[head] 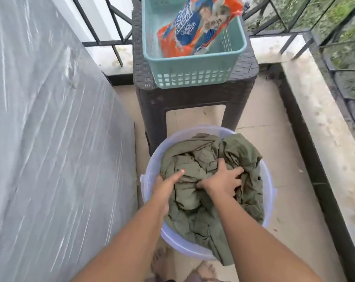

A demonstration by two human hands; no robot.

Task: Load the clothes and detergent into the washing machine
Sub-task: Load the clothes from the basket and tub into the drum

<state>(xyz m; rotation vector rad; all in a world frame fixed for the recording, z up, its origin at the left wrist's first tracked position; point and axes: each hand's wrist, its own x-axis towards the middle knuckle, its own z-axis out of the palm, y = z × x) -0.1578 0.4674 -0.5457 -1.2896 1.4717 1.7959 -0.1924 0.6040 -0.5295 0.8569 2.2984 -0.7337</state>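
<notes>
Both hands down in the lavender bucket (271, 181) on the floor, right hand (223, 181) with its grip closing on the olive-green clothes (195, 159), left hand (166, 185) loosely open at the pile's edge, likely gathering it for lifting.

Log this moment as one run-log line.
phase: gathering clothes | left hand: in bucket, on olive clothes | right hand: gripping clothes | detergent bag: untouched in teal basket

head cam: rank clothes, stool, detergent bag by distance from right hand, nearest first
1. Clothes: olive, in the bucket, under the right hand, which presses on them.
2. Stool: dark, just beyond the bucket.
3. Detergent bag: orange, in the teal basket on top of the stool, farthest.
</notes>
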